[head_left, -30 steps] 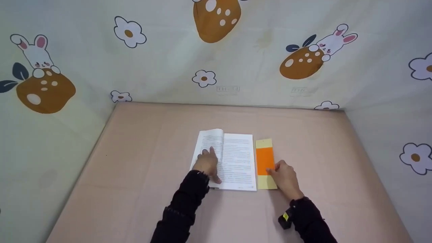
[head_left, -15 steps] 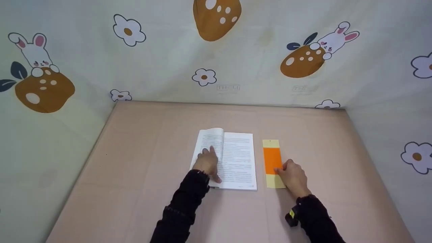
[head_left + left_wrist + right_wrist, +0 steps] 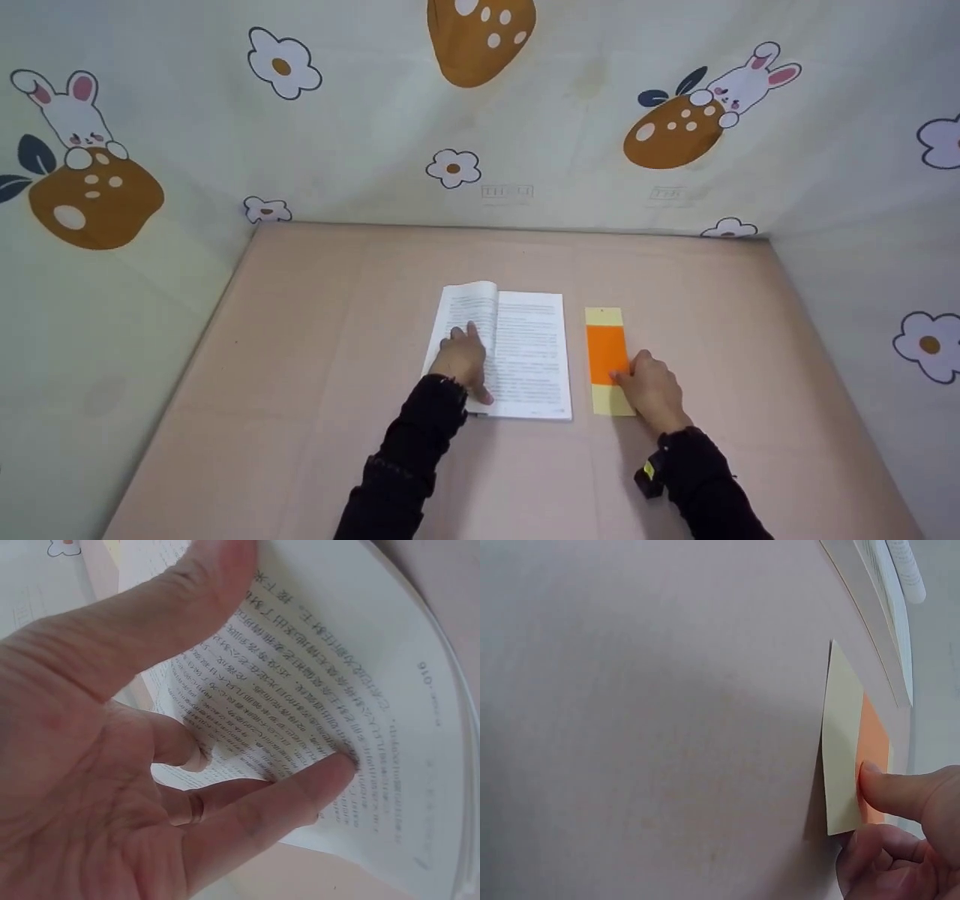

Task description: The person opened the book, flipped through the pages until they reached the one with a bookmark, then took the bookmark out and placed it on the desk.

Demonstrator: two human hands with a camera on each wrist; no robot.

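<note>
While an open book (image 3: 501, 351) lies flat near the middle of a pinkish worktop (image 3: 300, 390), the person's left hand (image 3: 459, 361) rests on its left page with the fingers spread and nearly straight, pressing the paper down. In the left wrist view the thumb and fingers (image 3: 300, 787) lie across lines of printed text, and the left page curves upward under them. A ring shows on one finger there.

Just to the right of the book, apart from it by a narrow strip of bare worktop, lies a long narrow card (image 3: 607, 360), pale yellow at both ends with an orange band across its middle. The right hand (image 3: 654, 390) sits at the card's near right edge, with its fingers curled. In the right wrist view one fingertip (image 3: 877, 780) presses on the card, which lifts slightly off the surface along that edge. Whether the thumb is under the card cannot be told.

Both arms wear dark sleeves (image 3: 405, 472). Pale cloth walls (image 3: 375, 150) printed with rabbits, flowers and brown mushrooms stand around the worktop on three sides.
</note>
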